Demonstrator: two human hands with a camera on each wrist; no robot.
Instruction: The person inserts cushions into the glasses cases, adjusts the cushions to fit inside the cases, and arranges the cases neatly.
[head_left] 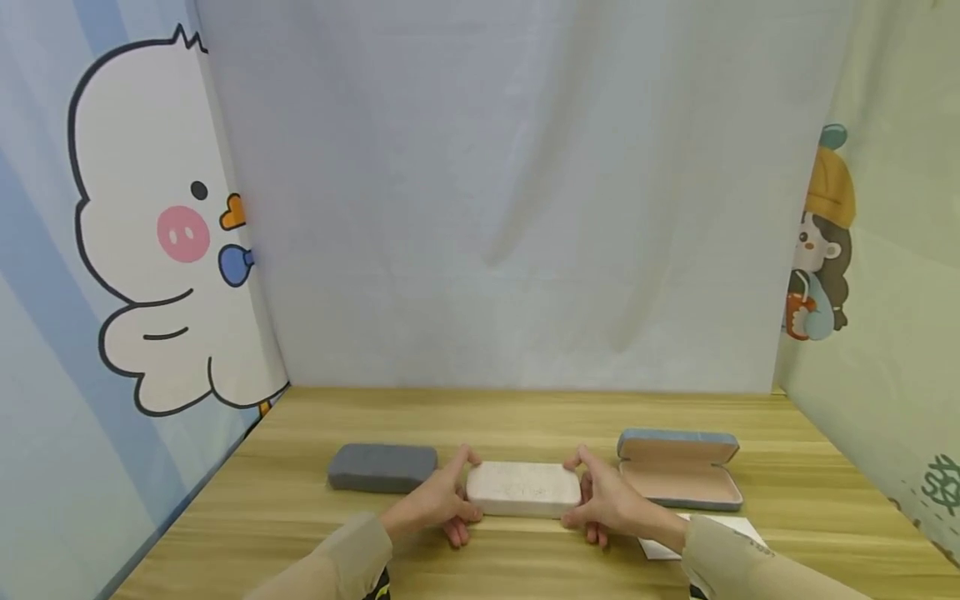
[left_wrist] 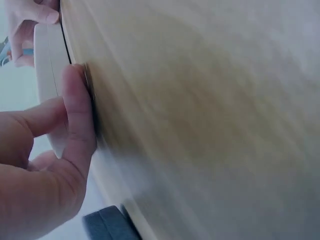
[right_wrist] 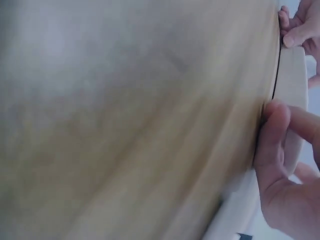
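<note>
At lower centre of the head view, you are gripping the white case (head_left: 523, 488) by its ends, fingers (head_left: 461, 461) of your left hand (head_left: 442, 500) and right hand (head_left: 606, 500) curled on it; applying even pressure is likely guarding best against tilt.

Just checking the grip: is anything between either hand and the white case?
Nothing visible: the left hand and right hand each touch an end of the white case directly. The gray case lies to the left, the open case to the right; neither is in between.
</note>
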